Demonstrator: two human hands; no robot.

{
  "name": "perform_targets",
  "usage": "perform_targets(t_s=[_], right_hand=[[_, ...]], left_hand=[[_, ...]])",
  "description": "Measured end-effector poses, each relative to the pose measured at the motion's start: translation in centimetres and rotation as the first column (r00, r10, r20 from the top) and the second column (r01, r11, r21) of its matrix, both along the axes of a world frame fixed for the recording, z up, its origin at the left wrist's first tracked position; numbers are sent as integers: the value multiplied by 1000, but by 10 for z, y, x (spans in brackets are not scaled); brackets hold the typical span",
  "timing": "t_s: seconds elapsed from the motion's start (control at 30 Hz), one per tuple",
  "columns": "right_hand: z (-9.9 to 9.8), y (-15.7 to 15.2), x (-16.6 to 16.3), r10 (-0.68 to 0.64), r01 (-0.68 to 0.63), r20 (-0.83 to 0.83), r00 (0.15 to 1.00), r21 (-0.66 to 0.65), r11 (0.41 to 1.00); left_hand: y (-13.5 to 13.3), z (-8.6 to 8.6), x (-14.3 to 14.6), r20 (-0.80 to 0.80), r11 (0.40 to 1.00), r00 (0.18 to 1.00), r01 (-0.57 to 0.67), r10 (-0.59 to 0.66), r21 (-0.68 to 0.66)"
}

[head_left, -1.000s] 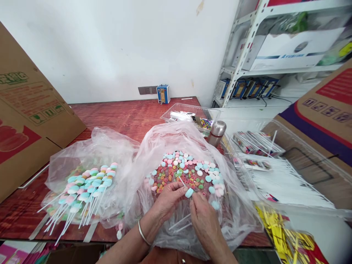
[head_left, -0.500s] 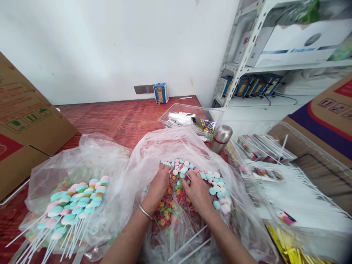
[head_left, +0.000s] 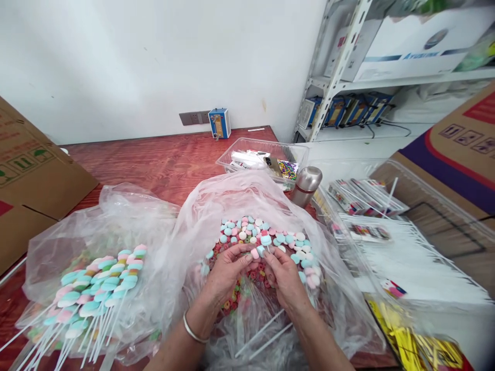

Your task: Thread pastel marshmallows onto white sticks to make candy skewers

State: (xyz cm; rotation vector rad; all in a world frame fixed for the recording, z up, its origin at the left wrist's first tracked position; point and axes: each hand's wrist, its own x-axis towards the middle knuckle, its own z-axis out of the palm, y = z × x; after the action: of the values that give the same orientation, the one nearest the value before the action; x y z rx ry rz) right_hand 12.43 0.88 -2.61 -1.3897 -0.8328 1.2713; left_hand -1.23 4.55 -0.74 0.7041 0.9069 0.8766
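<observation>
My left hand (head_left: pixel 228 270) and my right hand (head_left: pixel 284 275) meet over an open clear plastic bag (head_left: pixel 216 216) full of loose sweets (head_left: pixel 270 237): pastel discs and small coloured rings. Left fingertips pinch a pink disc sweet (head_left: pixel 254 253). My right hand pinches a thin white stick with a blue disc sweet (head_left: pixel 265 240) on its top end. A silver bangle sits on my left wrist. Two bare white sticks (head_left: pixel 263 335) lie in the bag near my forearms.
Left, a second plastic bag holds several finished sweet skewers (head_left: pixel 98 286). A cardboard box (head_left: pixel 34 175) stands far left. Behind: a clear tray (head_left: pixel 266 154) and a steel flask (head_left: pixel 306 186). Right: a bin of white sticks (head_left: pixel 406 257), yellow packets (head_left: pixel 410 342), a carton and shelving (head_left: pixel 348 67).
Both hands dipped into the sweets half a second ago and have since come back up, pinched together with a pink disc and the stick. The camera drifted slightly left.
</observation>
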Motion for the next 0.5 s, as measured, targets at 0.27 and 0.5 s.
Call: perform_targets(t_s=[0.27,0.5], right_hand=[[2,-11,4,-3,6,-69,998,44,999],[-2,-17,4,7,-6,-17,1000,76,997]], left_hand=[[-10,-12,4,-113,983,993,2,19,185],[-13,-11,6,-181,979,983,48,-11,199]])
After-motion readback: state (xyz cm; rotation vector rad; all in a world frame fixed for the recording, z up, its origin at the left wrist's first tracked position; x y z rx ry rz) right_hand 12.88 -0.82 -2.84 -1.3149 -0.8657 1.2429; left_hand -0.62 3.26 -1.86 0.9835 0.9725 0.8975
